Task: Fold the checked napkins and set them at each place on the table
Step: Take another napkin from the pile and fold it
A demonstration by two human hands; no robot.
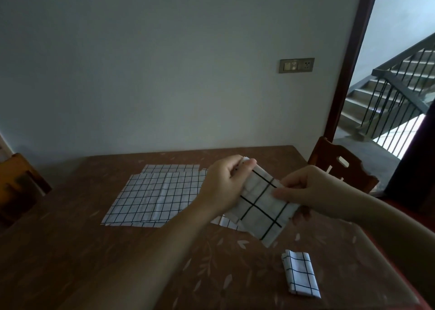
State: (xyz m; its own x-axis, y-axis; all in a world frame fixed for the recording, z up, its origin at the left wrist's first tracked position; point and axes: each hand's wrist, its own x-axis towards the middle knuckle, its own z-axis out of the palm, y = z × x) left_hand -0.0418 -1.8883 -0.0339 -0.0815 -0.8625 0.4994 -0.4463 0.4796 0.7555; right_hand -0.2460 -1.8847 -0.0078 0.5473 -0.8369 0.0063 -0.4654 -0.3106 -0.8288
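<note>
A white, black-checked cloth napkin, part-folded (263, 206), hangs above the brown patterned worktop (117, 251), long axis running far-left to near-right; the left hand (223, 185) pinches its far end, the right hand's (313, 189) fingers (282, 193) its right edge. One folded checked napkin (300, 274) lies near-right; flat unfolded ones (160, 194) lie far-left

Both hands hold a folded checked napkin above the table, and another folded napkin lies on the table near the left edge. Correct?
Not quite. The head view shows the left hand and right hand holding the folded checked napkin, but the other folded napkin lies near the table's right edge, not the left.
</note>
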